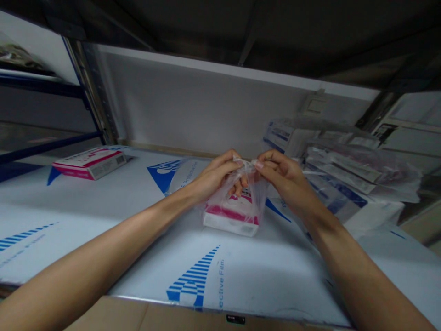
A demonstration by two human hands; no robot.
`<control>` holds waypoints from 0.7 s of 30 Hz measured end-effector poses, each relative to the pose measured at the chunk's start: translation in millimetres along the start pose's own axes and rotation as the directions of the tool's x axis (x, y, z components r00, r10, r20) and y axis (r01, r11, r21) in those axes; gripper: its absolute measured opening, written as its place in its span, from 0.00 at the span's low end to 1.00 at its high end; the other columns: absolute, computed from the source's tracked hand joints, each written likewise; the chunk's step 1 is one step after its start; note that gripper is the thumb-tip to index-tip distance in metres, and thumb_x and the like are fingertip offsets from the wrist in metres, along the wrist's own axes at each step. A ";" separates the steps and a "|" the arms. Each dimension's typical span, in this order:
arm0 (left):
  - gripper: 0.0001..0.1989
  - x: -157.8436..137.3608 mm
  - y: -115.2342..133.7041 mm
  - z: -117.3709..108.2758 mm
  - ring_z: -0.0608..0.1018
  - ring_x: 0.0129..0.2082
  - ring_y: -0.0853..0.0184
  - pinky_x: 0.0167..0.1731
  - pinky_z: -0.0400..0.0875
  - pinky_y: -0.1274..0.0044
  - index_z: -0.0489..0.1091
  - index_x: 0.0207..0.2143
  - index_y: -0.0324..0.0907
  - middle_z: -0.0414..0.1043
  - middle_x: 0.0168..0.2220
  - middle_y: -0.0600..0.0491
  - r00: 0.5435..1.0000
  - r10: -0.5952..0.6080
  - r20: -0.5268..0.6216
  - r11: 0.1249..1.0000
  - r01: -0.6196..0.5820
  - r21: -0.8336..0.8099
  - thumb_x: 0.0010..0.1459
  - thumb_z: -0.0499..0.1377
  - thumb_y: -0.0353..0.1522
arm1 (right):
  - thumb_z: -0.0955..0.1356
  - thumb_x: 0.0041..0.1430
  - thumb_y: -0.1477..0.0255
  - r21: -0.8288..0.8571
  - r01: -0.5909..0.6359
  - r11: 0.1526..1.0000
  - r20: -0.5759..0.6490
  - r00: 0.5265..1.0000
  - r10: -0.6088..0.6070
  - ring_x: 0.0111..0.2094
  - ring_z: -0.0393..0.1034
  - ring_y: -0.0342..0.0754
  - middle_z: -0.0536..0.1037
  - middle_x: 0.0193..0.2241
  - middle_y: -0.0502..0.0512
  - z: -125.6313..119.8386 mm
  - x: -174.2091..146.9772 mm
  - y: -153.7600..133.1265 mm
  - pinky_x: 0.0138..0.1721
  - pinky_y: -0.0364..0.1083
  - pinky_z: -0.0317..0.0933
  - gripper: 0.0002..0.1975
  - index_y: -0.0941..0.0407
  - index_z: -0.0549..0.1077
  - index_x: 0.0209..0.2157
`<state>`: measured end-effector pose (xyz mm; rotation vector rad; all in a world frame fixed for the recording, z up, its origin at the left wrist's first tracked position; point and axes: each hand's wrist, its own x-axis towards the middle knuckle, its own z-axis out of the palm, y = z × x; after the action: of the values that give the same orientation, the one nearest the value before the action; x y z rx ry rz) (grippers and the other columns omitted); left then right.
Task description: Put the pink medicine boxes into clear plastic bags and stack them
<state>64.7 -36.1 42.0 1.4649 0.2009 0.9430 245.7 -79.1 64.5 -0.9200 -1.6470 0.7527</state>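
A clear plastic bag [259, 193] stands on the film-covered shelf, with a white and magenta box [231, 221] inside it. My left hand [225, 172] pinches the gathered top of the bag, some of its fingers showing behind the thin plastic. On the other side of the bunched mouth, my right hand [280, 170] grips the plastic between thumb and fingers. Both hands meet close together just above the box. Whether the gathered plastic is knotted cannot be made out.
Another white and magenta box [90, 162] lies at the back left of the shelf [138, 257]. Plastic-wrapped white and blue packages [344, 174] are piled at the right. A dark shelf [206, 32] hangs overhead, and a metal upright [93, 92] stands at the left.
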 end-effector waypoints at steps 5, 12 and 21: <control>0.15 -2.2 2.2 0.1 0.75 0.20 0.74 0.21 0.66 0.81 0.62 0.32 0.42 0.75 0.27 0.56 0.996 0.014 0.087 0.996 -0.022 0.087 0.61 0.63 0.41 | 0.78 0.49 0.61 -0.010 0.059 0.998 -0.024 0.998 -0.059 0.33 0.77 0.46 0.82 0.30 0.50 0.3 -1.2 -3.0 0.38 0.46 0.72 0.12 0.51 0.80 0.34; 0.11 -3.5 7.1 0.0 0.77 0.20 0.71 0.22 0.69 0.79 0.61 0.32 0.42 0.78 0.27 0.54 0.998 -0.036 0.044 0.999 0.037 -0.026 0.61 0.61 0.37 | 0.79 0.47 0.62 -0.017 0.067 0.998 -0.179 0.981 -0.069 0.27 0.74 0.44 0.79 0.25 0.49 -0.1 -2.9 -5.6 0.31 0.44 0.69 0.11 0.52 0.80 0.28; 0.15 -7.3 9.3 7.2 0.74 0.20 0.74 0.21 0.61 0.81 0.60 0.30 0.42 0.76 0.28 0.55 0.994 -0.027 0.109 0.994 0.015 0.109 0.61 0.62 0.40 | 0.77 0.52 0.63 0.012 0.084 0.996 0.014 0.996 -0.084 0.29 0.75 0.45 0.82 0.27 0.50 4.9 -3.9 -3.4 0.34 0.44 0.70 0.08 0.52 0.81 0.30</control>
<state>60.8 -47.8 48.4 1.6076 0.1878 0.8422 240.9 -84.4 64.3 -0.8336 -1.6820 0.7119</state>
